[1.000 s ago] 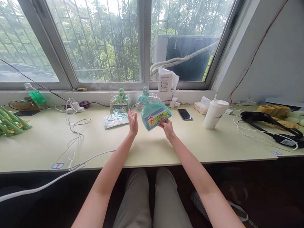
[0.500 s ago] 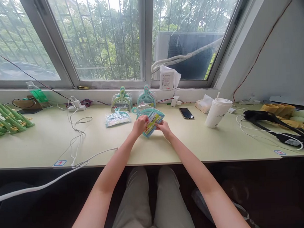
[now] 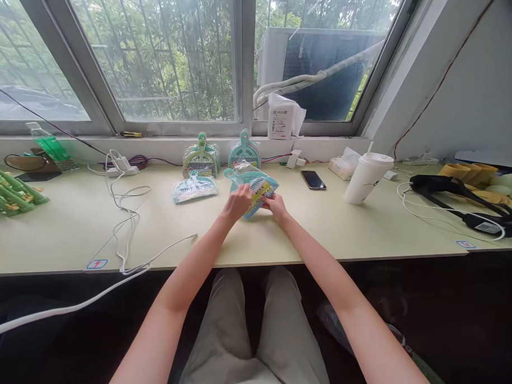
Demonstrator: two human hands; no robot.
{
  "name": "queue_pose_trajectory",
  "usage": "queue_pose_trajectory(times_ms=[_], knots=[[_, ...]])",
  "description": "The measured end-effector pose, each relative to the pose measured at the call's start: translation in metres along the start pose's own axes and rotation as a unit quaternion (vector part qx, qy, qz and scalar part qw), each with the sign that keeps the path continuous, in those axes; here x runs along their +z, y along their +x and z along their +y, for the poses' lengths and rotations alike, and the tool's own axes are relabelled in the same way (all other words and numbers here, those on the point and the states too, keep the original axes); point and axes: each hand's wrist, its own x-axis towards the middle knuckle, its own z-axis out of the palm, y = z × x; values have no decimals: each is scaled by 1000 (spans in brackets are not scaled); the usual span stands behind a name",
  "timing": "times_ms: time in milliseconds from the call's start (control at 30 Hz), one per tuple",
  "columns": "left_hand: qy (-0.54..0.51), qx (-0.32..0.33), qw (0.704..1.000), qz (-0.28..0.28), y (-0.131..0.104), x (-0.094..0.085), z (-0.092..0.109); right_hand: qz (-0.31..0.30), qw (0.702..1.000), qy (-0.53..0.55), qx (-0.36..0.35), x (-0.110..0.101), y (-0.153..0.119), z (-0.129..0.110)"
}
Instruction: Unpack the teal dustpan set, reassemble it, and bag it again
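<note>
Between my hands is a teal mini dustpan and brush set (image 3: 246,177) in clear plastic wrap, tilted, with a yellow label on its front. My left hand (image 3: 239,200) is closed at the label, its fingers on the front of the packet. At the packet's lower right edge, my right hand (image 3: 275,206) grips with the thumb in front; its other fingers are partly hidden. Behind it, a wrapped teal set (image 3: 244,150) and a wrapped green set (image 3: 201,157) lean upright at the sill. Another wrapped set (image 3: 196,188) lies flat to the left.
A phone (image 3: 313,180), a tissue pack (image 3: 343,165) and a white cup with a straw (image 3: 368,178) are to the right. Beyond them lies a black strap device (image 3: 470,204). White cables (image 3: 128,216) run across the left of the desk (image 3: 324,234).
My left hand has shifted slightly right over the label, covering more of it. The whole view has tipped down a little, so the desk sits higher. Both hands stay on the packet.
</note>
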Motion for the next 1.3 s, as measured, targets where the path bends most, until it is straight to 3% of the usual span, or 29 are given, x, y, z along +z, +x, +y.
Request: queue_pose_trajectory(times_ms=[233,400,600,767,967,1300], knots=[[-64,-33,996,49,-4,7,8,11,1000,18,-4,-2,3,-4],[-99,-11,991,85,-5,12,9,4,999,44,-20,-4,3,-7],[23,36,999,32,-3,13,11,19,998,56,-15,-9,5,-9],[137,112,984,-6,-4,8,13,-18,999,4,-32,-9,3,-8],[138,81,987,19,-4,6,11,-105,992,-61,-44,-4,-3,-6],[89,75,993,37,-2,6,11,-73,993,-77,-52,-2,1,-2]])
